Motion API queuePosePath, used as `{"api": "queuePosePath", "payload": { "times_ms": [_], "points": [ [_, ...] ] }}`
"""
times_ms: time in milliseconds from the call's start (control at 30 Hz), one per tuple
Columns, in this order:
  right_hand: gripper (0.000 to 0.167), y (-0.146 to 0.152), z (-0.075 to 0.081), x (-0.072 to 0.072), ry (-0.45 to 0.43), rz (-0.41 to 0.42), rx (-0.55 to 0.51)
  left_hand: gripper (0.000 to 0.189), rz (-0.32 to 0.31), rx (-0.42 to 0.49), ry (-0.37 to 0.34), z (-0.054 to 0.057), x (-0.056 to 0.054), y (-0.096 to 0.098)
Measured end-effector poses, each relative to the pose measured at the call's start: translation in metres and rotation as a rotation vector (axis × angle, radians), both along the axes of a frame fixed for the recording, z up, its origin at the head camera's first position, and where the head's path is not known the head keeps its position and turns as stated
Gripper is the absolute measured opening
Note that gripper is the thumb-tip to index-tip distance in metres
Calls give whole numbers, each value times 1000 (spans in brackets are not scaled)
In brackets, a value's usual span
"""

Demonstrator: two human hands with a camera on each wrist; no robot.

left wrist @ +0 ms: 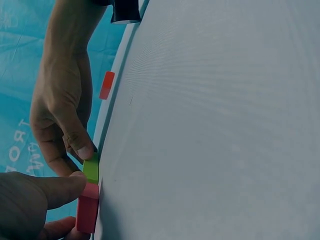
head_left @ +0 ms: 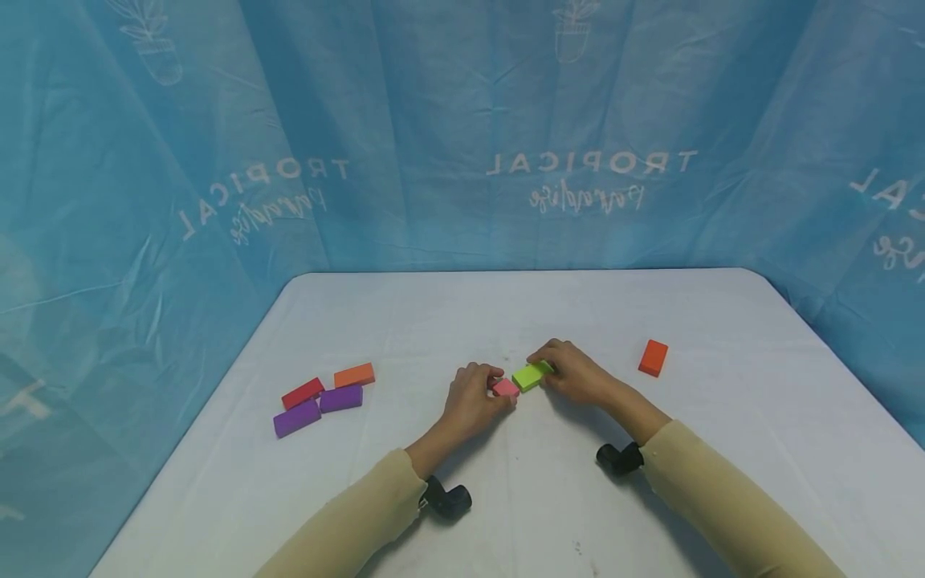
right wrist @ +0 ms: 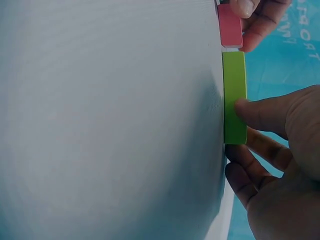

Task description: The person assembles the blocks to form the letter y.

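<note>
Near the middle of the white table, my left hand (head_left: 473, 399) pinches a pink block (head_left: 505, 388) between thumb and fingers. Just to its right, my right hand (head_left: 574, 373) holds a lime green block (head_left: 531, 375), thumb on the near side and fingers at the far side. Both blocks are down at the table surface, end towards end. A narrow gap shows between the pink block (right wrist: 230, 27) and the green block (right wrist: 234, 95) in the right wrist view. The left fingers partly cover the pink block (left wrist: 88, 212) in the left wrist view.
On the left lie a red block (head_left: 303, 393), an orange block (head_left: 354, 375) and two purple blocks, one (head_left: 341, 398) nearer the orange, the other (head_left: 297, 418) closer to me. An orange-red block (head_left: 654, 358) lies at right. Blue curtains (head_left: 462, 136) hang behind the table (head_left: 448, 313).
</note>
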State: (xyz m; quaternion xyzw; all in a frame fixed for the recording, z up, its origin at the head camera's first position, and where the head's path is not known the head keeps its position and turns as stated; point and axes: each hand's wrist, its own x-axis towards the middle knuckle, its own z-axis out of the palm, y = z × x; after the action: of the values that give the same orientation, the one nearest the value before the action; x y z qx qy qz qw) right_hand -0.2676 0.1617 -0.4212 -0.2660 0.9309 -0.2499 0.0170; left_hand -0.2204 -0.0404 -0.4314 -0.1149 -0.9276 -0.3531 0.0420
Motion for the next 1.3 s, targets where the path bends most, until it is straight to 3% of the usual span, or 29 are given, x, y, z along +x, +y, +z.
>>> {"api": "queuePosePath", "payload": {
  "times_ms": [200, 500, 1033, 1300],
  "points": [
    [48, 0, 4, 3, -49, -62, -5, 44, 9, 12, -44, 2, 1, -1],
    [52, 1, 6, 7, -28, -145, -17, 41, -13, 45, -102, 3, -3, -8],
    [55, -3, 2, 14, 5, -234, 13, 42, -129, 3, -80, 5, -10, -17],
    [56, -7, 1, 16, 2, -254, 18, 41, -152, 0, -112, 5, -13, -18]
  ]
}}
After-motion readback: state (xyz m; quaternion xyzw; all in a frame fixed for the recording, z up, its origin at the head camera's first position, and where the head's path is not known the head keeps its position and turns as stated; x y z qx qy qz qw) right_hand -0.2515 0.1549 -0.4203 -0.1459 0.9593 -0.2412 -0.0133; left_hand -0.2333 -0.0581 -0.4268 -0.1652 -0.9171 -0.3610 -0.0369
